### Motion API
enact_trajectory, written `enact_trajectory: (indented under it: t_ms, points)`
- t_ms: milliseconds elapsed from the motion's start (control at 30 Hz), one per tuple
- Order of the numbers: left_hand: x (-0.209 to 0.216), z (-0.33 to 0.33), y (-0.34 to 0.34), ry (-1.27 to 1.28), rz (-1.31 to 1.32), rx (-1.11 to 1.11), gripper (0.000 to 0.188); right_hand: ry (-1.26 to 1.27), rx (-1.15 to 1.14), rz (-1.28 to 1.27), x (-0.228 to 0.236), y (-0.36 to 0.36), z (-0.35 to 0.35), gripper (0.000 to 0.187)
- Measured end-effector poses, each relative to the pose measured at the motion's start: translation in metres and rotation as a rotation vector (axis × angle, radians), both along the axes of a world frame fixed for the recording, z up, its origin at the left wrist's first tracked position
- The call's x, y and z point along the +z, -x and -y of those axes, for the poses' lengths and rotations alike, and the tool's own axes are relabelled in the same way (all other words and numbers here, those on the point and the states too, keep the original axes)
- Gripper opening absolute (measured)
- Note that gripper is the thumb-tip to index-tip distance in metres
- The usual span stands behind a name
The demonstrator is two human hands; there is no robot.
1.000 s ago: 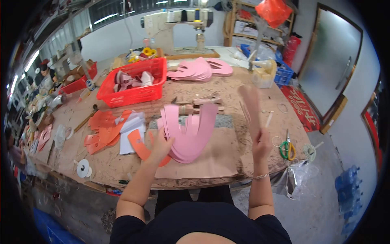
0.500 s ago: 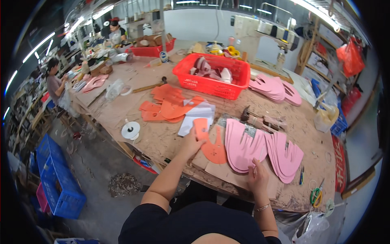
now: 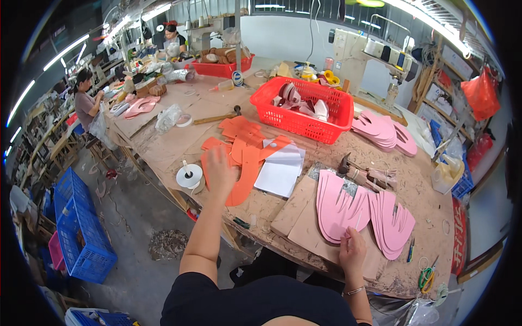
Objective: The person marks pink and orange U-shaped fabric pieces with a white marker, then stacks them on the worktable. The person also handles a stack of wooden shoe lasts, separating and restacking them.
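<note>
A long wooden workbench [image 3: 179,138] fills the view. At one o'clock sits a red basket [image 3: 304,122] of cut parts, with a pink pile [image 3: 380,130] just past it at two o'clock. At ten o'clock the orange cut pieces [image 3: 244,157] lie fanned out; the left hand [image 3: 220,171] rests flat on them, fingers spread, gripping nothing. At four o'clock two pink stacks [image 3: 353,209] rest on cardboard; the right hand [image 3: 352,251] presses their near edge, fingers together, clamped on nothing I can make out. By my judgement the pink stacks look gathered, and the orange pieces remain loose, not yet stacked.
</note>
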State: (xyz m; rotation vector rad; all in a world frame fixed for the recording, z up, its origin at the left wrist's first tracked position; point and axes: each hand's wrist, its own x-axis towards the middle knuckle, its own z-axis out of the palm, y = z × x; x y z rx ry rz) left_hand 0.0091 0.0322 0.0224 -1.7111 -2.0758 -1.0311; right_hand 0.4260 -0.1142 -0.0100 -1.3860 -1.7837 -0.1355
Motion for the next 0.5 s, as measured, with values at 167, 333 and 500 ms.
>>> enact_trajectory:
  t_ms: [167, 333, 500]
  points:
    - [-0.023, -0.092, 0.007, 0.429, -0.079, 0.113, 0.078, 0.031, -0.013, -0.020, -0.001, -0.002, 0.002, 0.032]
    - [0.003, -0.099, 0.045, 0.756, -0.102, -0.115, 0.063, 0.114, -0.012, -0.157, -0.003, -0.004, 0.003, 0.034]
    - [0.005, -0.088, 0.059, 0.566, -0.127, -0.155, 0.042, 0.088, 0.005, -0.123, -0.002, -0.003, 0.000, 0.033]
